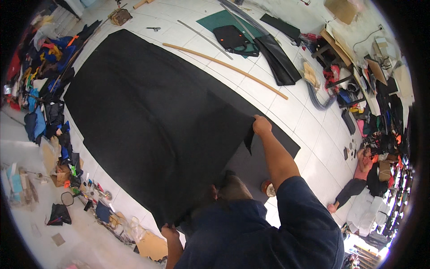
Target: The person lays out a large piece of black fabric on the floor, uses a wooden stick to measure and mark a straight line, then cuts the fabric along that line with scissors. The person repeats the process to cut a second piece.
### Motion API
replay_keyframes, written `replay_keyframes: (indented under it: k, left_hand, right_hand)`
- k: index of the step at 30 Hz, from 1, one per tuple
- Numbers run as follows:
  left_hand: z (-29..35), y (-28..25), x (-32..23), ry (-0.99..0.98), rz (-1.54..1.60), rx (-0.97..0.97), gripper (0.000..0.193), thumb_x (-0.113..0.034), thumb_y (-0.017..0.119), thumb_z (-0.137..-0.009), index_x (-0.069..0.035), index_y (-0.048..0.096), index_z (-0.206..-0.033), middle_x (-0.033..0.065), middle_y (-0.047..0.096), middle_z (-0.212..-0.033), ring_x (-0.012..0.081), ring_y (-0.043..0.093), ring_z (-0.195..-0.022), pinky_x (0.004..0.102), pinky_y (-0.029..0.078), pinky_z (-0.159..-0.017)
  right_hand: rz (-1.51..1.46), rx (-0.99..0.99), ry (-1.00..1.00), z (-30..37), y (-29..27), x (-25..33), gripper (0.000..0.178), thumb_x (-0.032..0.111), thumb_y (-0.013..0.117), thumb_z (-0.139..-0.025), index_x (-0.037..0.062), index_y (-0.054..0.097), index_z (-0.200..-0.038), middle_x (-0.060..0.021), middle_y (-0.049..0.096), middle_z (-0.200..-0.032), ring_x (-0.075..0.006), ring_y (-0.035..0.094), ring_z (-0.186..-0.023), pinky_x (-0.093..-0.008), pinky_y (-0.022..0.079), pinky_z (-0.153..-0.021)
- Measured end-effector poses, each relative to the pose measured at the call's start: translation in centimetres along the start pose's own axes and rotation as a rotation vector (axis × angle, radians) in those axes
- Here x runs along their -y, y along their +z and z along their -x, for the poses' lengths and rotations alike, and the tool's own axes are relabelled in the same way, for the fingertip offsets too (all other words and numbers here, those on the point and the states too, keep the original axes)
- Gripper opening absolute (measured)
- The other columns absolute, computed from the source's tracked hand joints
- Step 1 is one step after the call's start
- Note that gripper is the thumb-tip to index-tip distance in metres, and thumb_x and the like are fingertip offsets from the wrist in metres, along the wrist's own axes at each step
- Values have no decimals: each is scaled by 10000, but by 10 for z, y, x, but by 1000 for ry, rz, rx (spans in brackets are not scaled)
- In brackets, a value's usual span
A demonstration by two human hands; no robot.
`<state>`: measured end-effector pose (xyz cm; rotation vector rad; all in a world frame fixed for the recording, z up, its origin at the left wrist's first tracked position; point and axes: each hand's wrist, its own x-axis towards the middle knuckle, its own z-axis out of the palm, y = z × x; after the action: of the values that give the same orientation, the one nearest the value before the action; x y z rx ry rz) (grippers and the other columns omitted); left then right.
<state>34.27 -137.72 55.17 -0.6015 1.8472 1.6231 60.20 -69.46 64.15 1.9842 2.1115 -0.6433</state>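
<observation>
A large black sheet of fabric or similar material [134,103] is spread over the white tiled floor in front of me. Its near edge is held at two places: my left hand [170,232] grips it at the lower left, and my right hand [262,125] pinches it at the right, where a corner flap hangs down. Between the hands the sheet is slightly lifted and wrinkled. Beneath it shows a dark grey layer [255,168], reaching out to the right past my right hand. A round jar [268,188] stands beside my right forearm.
Beyond the sheet lie a long wooden strip [224,66], a metal ruler [204,38], scissors [153,29], a green mat [210,20] with a black bag [230,38], and folded black material [277,60]. Piled clutter [49,89] lines the left. A person [362,168] rests at the right.
</observation>
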Motion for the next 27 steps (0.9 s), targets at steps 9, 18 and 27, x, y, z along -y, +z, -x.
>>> replay_keyframes:
  k: [9, 18, 27]
  left_hand:
    - [50, -26, 57, -33, -265, -62, 292, -18, 474, -912, 73, 581, -1168, 207, 634, -1191, 316, 651, -1036, 391, 564, -879]
    - [114, -27, 168, 130, -721, 130, 282, -38, 526, -882, 73, 630, -1120, 215, 681, -1095, 337, 659, -980, 422, 545, -857]
    - [165, -52, 218, -457, -44, -39, 332, -16, 537, -903, 33, 604, -1224, 172, 655, -1188, 301, 630, -1092, 421, 533, -978]
  right_hand:
    - [-687, 239, 154, 19, 58, -89, 484, 31, 480, -888, 119, 638, -1338, -220, 719, -1015, -287, 748, -816, -391, 610, -684]
    - [-797, -82, 108, 51, 76, -209, 403, 0, 466, -911, 33, 658, -1265, -235, 700, -1057, -327, 721, -854, -414, 585, -834]
    - [3, -176, -286, 122, 111, -344, 369, 82, 596, -873, 59, 679, -1231, -197, 570, -1387, -368, 506, -1313, -485, 403, -1109]
